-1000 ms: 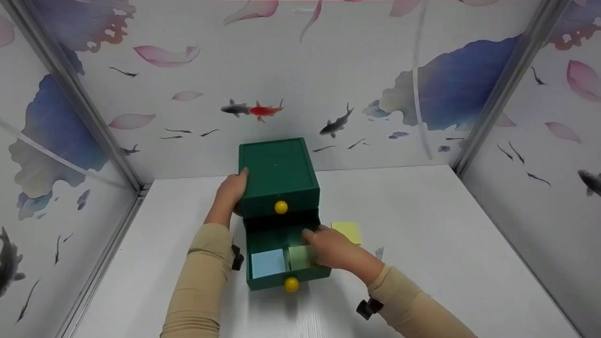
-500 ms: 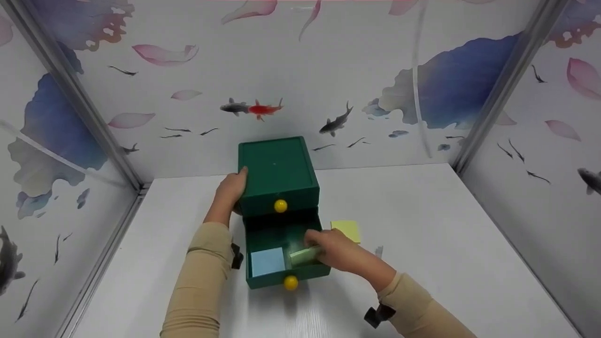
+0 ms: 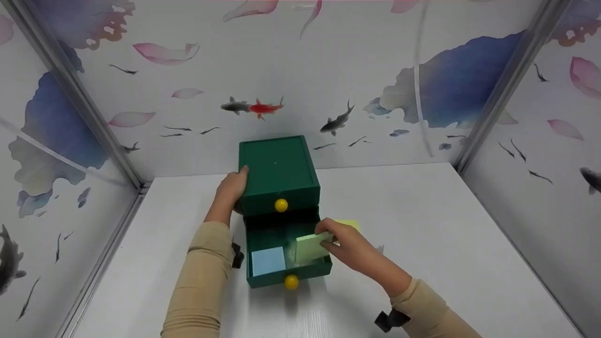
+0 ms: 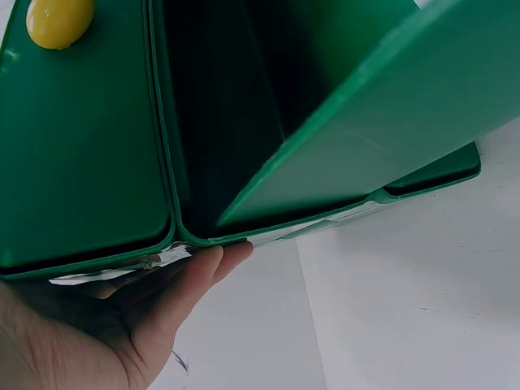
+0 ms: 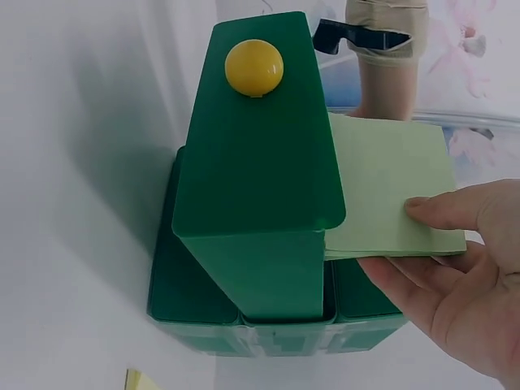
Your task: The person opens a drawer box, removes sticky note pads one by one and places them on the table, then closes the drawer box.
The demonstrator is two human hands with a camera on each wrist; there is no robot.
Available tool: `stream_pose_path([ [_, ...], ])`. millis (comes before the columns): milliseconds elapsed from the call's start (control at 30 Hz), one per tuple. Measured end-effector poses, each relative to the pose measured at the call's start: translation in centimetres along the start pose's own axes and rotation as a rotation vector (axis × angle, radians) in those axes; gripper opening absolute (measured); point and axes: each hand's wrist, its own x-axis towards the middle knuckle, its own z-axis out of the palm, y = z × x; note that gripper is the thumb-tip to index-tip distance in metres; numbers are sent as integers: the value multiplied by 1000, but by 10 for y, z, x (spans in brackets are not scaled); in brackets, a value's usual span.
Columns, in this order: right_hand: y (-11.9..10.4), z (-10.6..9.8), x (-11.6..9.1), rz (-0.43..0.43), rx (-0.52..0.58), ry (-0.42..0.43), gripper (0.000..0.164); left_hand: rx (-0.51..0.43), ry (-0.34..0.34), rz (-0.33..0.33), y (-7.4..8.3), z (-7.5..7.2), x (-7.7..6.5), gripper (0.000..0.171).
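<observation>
A light-green sticky-note pad [image 3: 310,248] is pinched between the thumb and fingers of my right hand [image 3: 350,246]. It tilts over the right part of the pulled-out drawer [image 3: 263,283], and the right wrist view shows it jutting past the drawer's side. Inside the drawer lies a light-blue sticky-note pad [image 3: 268,260]. The drawer belongs to a green cabinet [image 3: 277,166] with yellow round knobs. My left hand [image 3: 231,190] presses against the cabinet's left side, thumb near the top edge; in the left wrist view its fingers lie along the side wall, partly hidden.
A yellow sticky-note pad [image 3: 350,224] lies on the white table [image 3: 413,206] right of the cabinet, partly hidden by my right hand. The cabinet stands near the back wall [image 3: 375,145], printed with fish and petals. Another closed drawer [image 3: 260,203] sits above the open one.
My right hand has lifted the light-green pad from lying in the drawer to a tilted position and drawn it up and right. The left hand and cabinet stay where they were.
</observation>
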Motion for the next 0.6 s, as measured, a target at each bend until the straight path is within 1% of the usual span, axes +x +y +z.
stream_pose_path([
  [167, 0, -10, -5, 4, 20, 75, 29, 3, -1, 3, -1, 0, 0, 75],
  [367, 7, -22, -11, 35, 13, 162, 31, 27, 5, 16, 0, 0, -3, 74],
  [500, 15, -27, -15, 47, 33, 191, 32, 24, 7, 12, 0, -1, -4, 74],
  [600, 23, -31, -19, 77, 58, 202, 32, 9, 3, 8, 0, 0, -3, 74],
])
